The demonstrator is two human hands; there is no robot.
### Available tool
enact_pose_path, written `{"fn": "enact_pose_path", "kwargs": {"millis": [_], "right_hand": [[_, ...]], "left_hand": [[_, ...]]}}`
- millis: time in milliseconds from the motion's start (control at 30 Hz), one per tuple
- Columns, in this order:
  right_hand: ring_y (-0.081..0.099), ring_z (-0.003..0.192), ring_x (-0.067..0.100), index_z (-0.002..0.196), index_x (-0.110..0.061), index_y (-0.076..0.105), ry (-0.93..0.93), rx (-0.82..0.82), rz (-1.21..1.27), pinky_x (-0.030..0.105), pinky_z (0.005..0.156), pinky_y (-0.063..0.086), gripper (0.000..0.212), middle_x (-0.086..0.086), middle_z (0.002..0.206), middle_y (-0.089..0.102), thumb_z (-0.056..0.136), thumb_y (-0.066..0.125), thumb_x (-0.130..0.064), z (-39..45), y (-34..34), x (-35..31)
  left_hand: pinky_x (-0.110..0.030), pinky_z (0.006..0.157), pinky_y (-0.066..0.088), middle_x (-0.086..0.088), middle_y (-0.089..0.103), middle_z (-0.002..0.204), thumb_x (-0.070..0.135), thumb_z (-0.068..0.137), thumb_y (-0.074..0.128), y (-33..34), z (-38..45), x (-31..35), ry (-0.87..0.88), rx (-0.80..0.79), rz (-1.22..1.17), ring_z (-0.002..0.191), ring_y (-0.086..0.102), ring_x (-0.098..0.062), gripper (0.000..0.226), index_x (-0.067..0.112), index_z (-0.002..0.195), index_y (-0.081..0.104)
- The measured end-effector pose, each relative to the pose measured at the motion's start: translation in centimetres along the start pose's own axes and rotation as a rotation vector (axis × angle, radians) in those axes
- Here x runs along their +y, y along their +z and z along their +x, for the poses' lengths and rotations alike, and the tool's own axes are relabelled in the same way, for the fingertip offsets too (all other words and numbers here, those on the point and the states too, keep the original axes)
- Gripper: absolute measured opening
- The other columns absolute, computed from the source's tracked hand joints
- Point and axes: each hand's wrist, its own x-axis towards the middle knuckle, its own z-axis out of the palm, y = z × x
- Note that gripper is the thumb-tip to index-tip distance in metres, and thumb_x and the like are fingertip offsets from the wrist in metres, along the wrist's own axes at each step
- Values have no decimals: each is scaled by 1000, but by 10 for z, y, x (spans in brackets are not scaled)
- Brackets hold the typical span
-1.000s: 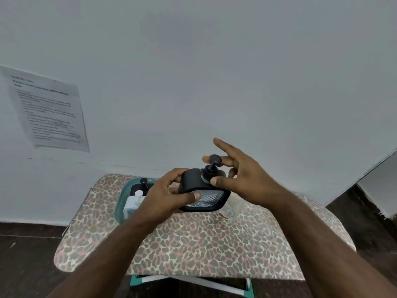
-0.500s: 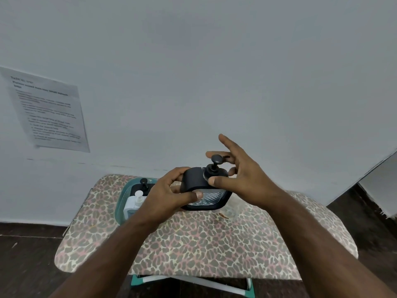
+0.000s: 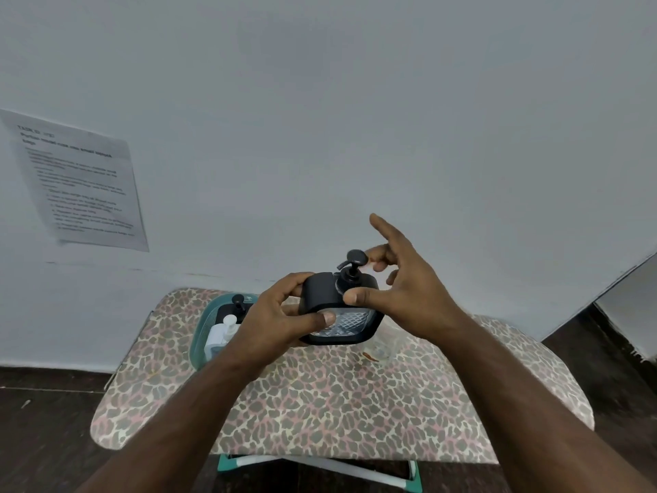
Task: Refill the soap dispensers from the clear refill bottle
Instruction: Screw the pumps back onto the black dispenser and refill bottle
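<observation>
The left hand [image 3: 281, 320] grips the black dispenser [image 3: 339, 307] from its left side, fingers curled behind the body and the thumb pressed flat on the front face. This dispenser is squarish with rounded corners; its top half is matte black, and its lower front is clear with a raised diamond pattern. The right hand [image 3: 398, 293] is on the right of the dispenser. Its thumb presses against the round collar of the black pump [image 3: 352, 266], the index finger points up and away, and the other fingers curl loosely behind the pump head; I cannot tell if they touch it.

The dispenser is held in the air above the table [image 3: 337, 396], which has a leopard-print cover. To the left of the dispenser, a teal tray [image 3: 199, 336] with rounded walls stands on the table and holds 2 more dispensers, 1 white [image 3: 222, 334] and 1 black [image 3: 237, 304]. Just below and right of the held dispenser lies a clear refill bottle [image 3: 382, 345], hard to see. Far left of the dispenser, a printed sheet [image 3: 76, 183] hangs on the plain wall [image 3: 355, 101].
</observation>
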Motion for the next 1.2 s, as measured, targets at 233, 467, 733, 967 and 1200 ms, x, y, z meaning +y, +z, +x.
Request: {"fn": "enact_pose_path", "kwargs": {"millis": [233, 467, 733, 967, 1200], "right_hand": [[65, 108, -2, 152, -43, 34, 49, 24, 69, 19, 88, 41, 88, -14, 112, 75, 83, 82, -18, 2, 6, -3], [62, 107, -3, 152, -42, 35, 55, 61, 81, 14, 80, 46, 93, -15, 113, 67, 77, 88, -28, -5, 11, -5], [71, 102, 2, 150, -37, 40, 88, 156, 171, 21, 91, 56, 87, -10, 106, 77, 80, 84, -12, -5, 18, -4], [67, 106, -5, 154, -42, 29, 71, -42, 132, 12, 80, 50, 87, -11, 118, 73, 88, 78, -13, -3, 6, -4], [70, 104, 5, 152, -40, 35, 76, 37, 115, 37, 100, 55, 86, -14, 106, 77, 85, 80, -12, -3, 17, 1]], "left_hand": [[-53, 82, 65, -9, 78, 112, 0, 81, 84, 2, 0, -1, -1, -13, 9, 101, 77, -30, 52, 25, 123, 69], [-51, 80, 66, -7, 79, 111, 4, 82, 84, 8, -4, -2, -9, -41, 6, 100, 78, -29, 51, 28, 124, 68], [-41, 74, 66, -6, 78, 114, 2, 81, 84, 8, -1, -1, 32, -6, -7, 101, 78, -27, 50, 27, 121, 69], [-52, 80, 65, 0, 75, 119, 8, 82, 85, 6, -3, -1, -3, -39, 12, 104, 77, -28, 50, 25, 126, 67], [-49, 80, 66, -4, 78, 113, 21, 81, 86, 6, -4, -1, -22, -52, -21, 102, 77, -27, 39, 36, 114, 72]]}}
